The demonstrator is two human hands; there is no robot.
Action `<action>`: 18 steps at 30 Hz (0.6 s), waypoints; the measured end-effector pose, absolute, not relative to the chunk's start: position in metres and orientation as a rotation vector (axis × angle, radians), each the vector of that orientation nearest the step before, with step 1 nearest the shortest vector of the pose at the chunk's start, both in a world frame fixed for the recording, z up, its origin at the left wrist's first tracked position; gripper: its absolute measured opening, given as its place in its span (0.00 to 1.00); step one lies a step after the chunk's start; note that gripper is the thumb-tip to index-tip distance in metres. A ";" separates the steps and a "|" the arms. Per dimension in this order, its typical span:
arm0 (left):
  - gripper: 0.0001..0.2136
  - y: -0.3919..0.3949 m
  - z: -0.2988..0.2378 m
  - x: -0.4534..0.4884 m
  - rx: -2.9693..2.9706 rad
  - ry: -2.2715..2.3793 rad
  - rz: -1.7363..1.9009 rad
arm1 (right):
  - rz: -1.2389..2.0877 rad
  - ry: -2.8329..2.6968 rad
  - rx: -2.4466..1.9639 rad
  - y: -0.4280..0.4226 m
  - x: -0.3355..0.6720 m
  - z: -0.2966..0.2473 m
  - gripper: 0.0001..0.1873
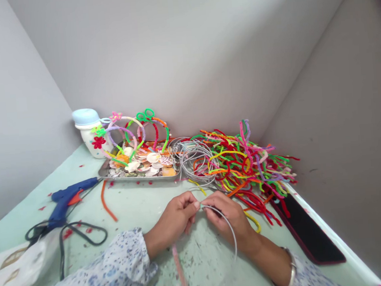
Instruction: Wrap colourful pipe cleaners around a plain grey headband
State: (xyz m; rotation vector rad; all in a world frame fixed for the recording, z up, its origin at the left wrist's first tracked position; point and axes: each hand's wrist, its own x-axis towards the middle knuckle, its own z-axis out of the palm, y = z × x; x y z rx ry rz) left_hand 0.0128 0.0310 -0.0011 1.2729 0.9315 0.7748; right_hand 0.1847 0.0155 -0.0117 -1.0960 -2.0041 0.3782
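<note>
Both hands meet low over the table in the head view, fingertips nearly touching. My left hand point(179, 213) pinches one end of a thin grey wire, and a small pale green bit shows at the fingertips. My right hand point(228, 217) is closed on the same grey wire point(234, 237), which bends out over the knuckles and curves down toward the front edge. Below my left hand a pink pipe cleaner point(180, 275) stretches toward me; whether the hand holds its top end is hidden. Just behind the hands lies a coil of grey wire point(195, 160).
A heap of coloured pipe cleaners point(242, 160) spreads at the back right, beside a black flat case point(308, 230). A metal tray point(136, 178) holds shells and decorated hoops. Left are a white jar point(93, 140), a blue glue gun point(64, 203) with its cord, and a white bag point(27, 264).
</note>
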 end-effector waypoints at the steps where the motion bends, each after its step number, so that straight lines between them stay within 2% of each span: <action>1: 0.11 0.031 -0.001 0.013 1.278 0.932 0.769 | 0.379 -2.003 -1.092 0.015 0.185 -0.012 0.11; 12: 0.10 0.031 0.004 0.012 1.281 0.913 0.730 | 0.343 -1.999 -1.034 0.014 0.188 -0.008 0.12; 18: 0.10 0.031 0.001 0.013 1.235 0.932 0.812 | 0.418 -1.837 -1.154 0.018 0.186 -0.013 0.06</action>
